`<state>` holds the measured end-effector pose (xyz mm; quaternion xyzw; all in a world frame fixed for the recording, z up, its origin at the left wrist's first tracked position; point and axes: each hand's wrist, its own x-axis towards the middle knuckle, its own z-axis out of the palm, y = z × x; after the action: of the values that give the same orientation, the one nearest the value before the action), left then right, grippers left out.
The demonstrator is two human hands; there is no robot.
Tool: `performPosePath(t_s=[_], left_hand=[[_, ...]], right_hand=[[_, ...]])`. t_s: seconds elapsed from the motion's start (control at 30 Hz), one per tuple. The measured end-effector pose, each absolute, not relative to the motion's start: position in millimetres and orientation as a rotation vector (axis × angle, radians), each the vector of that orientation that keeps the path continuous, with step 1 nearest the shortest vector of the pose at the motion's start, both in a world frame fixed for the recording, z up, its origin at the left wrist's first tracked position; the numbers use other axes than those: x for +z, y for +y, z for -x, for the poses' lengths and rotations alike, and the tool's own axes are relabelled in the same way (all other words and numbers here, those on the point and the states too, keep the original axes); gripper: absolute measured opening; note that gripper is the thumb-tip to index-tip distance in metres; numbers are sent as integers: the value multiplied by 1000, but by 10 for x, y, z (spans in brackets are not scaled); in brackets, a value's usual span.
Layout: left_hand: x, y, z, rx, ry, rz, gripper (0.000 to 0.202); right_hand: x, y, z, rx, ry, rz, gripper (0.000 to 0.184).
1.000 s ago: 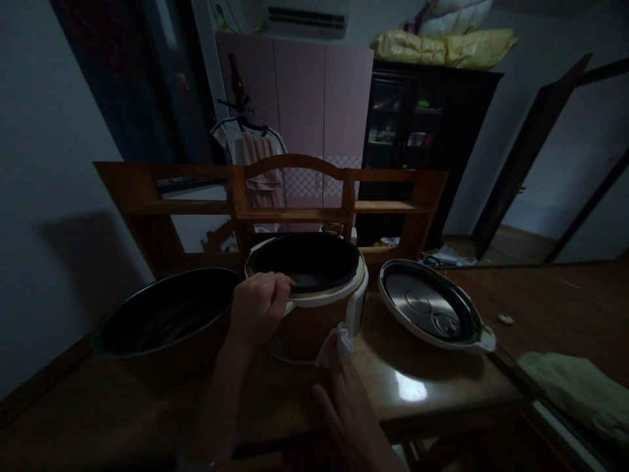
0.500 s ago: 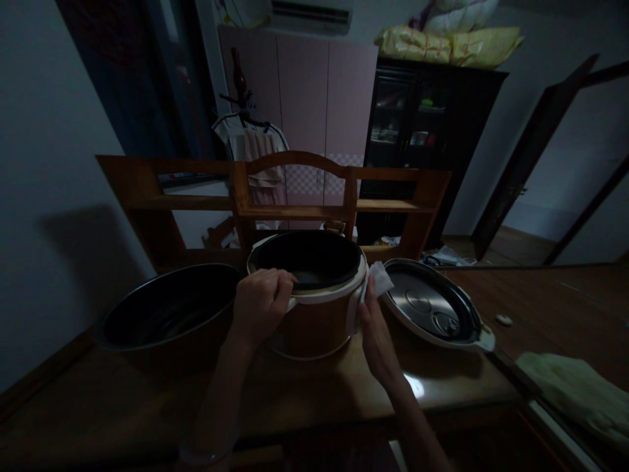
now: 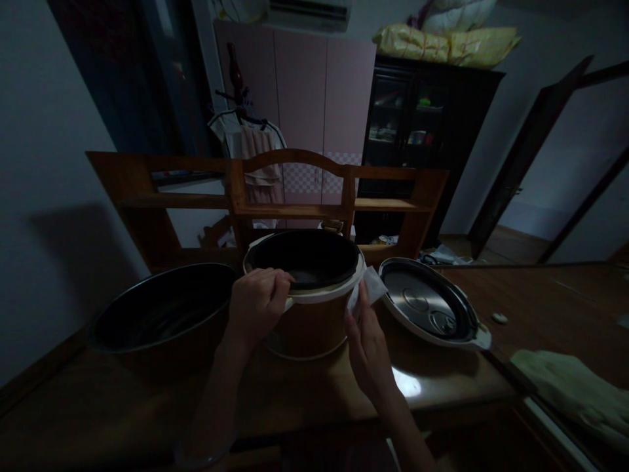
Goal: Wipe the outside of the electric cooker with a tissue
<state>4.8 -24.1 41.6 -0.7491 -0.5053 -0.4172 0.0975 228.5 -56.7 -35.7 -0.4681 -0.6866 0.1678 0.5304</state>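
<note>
A rice cooker body [image 3: 309, 328] with a pale rim and a dark round inside stands on the wooden desk in front of me. My left hand [image 3: 260, 298] is closed over its near left rim, the fingers hooked over the edge. At the cooker's right side, my right hand [image 3: 366, 347] presses a white tissue [image 3: 371, 288] against the outer wall, just under the rim. To the right lies the cooker's lid [image 3: 427, 305], its shiny metal inner face upward. A black inner pot [image 3: 162, 314] sits to the left.
Behind the cooker rises a wooden shelf rack [image 3: 289, 210] along the desk's back edge. Pale green cloth [image 3: 570, 387] lies at the lower right. A small white object [image 3: 499, 318] rests on the brown surface beyond the lid.
My right hand has moved slightly down and left along the cooker's side with the tissue. The left hand keeps its hold on the rim. The view has shifted a little.
</note>
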Motion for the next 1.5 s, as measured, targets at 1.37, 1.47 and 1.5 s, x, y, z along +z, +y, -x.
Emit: performPosePath(t_s=[1.37,1.47,1.5], left_hand=[[431,-246,-66,-1228,-1498,2208,48],[425,-244,-63,-1231,-1497,2207,48],[425,-245,-62,-1231,-1497,2208,48]], right_hand=[[-1154,-1058,-2026,436,-1934,1191,73],[-1144,-1116,-2178,462,-1808,1153,66],[-1125,-1102,-2230,437,-1735,1144,66]])
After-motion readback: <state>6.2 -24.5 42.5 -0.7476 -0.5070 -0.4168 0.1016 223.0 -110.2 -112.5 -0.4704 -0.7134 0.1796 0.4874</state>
